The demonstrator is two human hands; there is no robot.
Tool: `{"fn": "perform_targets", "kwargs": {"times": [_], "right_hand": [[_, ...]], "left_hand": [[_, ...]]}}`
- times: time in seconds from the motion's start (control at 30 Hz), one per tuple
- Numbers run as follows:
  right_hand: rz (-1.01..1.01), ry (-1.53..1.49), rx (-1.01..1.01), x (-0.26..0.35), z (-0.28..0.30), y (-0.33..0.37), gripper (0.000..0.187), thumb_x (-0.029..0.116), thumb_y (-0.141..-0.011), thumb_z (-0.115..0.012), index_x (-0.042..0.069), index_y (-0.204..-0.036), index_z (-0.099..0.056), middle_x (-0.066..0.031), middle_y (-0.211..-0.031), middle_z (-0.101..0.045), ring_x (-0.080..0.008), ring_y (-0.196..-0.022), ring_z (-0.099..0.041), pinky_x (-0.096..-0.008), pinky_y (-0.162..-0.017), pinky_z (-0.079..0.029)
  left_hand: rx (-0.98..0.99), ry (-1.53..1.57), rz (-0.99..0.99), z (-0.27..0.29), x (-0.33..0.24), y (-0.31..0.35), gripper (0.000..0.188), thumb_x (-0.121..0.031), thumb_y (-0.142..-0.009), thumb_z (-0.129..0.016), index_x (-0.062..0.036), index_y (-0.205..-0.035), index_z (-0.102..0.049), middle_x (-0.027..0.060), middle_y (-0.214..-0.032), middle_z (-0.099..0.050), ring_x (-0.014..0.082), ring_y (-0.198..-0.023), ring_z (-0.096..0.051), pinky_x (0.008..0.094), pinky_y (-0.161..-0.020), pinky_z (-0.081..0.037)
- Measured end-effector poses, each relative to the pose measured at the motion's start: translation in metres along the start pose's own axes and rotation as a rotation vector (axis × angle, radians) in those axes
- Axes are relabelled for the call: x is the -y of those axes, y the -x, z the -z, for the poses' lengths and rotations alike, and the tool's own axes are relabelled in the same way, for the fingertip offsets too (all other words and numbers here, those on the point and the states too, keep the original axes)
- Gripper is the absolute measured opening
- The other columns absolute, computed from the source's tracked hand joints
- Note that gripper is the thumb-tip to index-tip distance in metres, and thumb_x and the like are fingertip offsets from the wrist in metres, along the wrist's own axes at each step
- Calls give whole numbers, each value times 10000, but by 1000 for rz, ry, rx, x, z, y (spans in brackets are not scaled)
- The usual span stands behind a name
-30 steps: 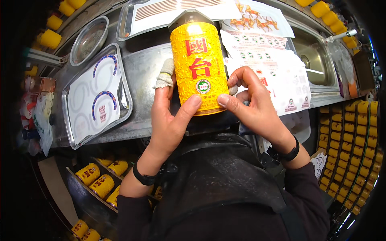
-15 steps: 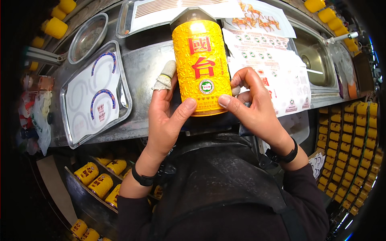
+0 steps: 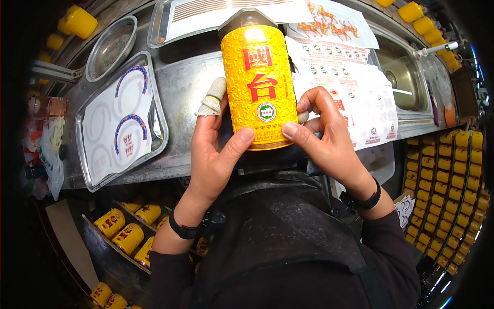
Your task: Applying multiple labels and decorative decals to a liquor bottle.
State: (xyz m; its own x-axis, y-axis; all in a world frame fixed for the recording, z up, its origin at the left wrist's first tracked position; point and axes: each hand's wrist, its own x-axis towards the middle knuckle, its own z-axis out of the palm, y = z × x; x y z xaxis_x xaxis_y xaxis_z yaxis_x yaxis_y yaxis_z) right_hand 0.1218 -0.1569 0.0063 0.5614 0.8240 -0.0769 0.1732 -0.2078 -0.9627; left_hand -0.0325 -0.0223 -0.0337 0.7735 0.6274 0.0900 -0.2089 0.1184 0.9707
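A yellow embossed bottle [image 3: 242, 98] with red lettering and a round green-and-white emblem is tilted in front of me, its narrow neck at the far end. My left hand [image 3: 213, 154] grips the lower left side, thumb on the front near the base. One of its fingers wears a whitish finger cover [image 3: 211, 101]. Opposite it, my right hand [image 3: 329, 144] holds the lower right side, with the thumb pressed near the bottom edge and the index finger bent. The other fingertips are partly hidden behind the bottle.
White printed decal sheets [image 3: 370, 98] lie right of the bottle, before a metal sink [image 3: 406, 82]. Leftward are a metal tray [image 3: 163, 123] with curved blue decals and a round metal bowl [image 3: 112, 49]. Yellow bottles fill a rack [image 3: 445, 190] at right and a crate [image 3: 126, 239] below left.
The bottle has turned very slightly, its lettering and emblem shifting a little to the right. My left thumb has slid slightly right along its lower edge; both hands keep their hold.
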Motion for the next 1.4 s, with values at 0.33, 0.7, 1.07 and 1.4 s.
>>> {"fn": "perform_targets", "kwargs": {"times": [0.33, 0.7, 1.07, 1.4], "right_hand": [[-9, -10, 20, 3, 0, 0, 366, 209, -842, -745, 41, -987, -453, -7, -882, -458, -3, -595, -336, -190, -501, -314], [5, 17, 11, 1, 1, -1, 385, 239, -834, -752, 37, -978, -457, -12, -871, -462, -16, -597, -349, -199, -507, -328], [-40, 30, -5, 7, -4, -1, 399, 241, -824, -769, 42, -959, -450, -17, -849, -465, -28, -607, -380, -216, -515, -354], [9, 55, -18, 4, -4, -3, 451, 267, -802, -793, 43, -958, -435, -22, -779, -475, -52, -610, -422, -243, -523, -380]], "left_hand": [[-2, 5, 25, 0, 1, 1, 736, -131, -898, -648, 93, -1465, -236, 247, -1497, -329, 299, -1412, -310, 399, -1170, -203], [-5, 7, 25, -1, -2, -1, 734, -133, -898, -646, 89, -1466, -238, 245, -1497, -330, 296, -1413, -308, 398, -1169, -205], [-80, -34, 50, -17, -15, -9, 746, -168, -862, -715, 93, -1424, -299, 199, -1380, -460, 240, -1277, -466, 372, -1092, -343], [-79, -46, 39, -17, -15, -10, 735, -161, -859, -717, 88, -1417, -308, 191, -1354, -482, 230, -1252, -486, 364, -1074, -361]]}}
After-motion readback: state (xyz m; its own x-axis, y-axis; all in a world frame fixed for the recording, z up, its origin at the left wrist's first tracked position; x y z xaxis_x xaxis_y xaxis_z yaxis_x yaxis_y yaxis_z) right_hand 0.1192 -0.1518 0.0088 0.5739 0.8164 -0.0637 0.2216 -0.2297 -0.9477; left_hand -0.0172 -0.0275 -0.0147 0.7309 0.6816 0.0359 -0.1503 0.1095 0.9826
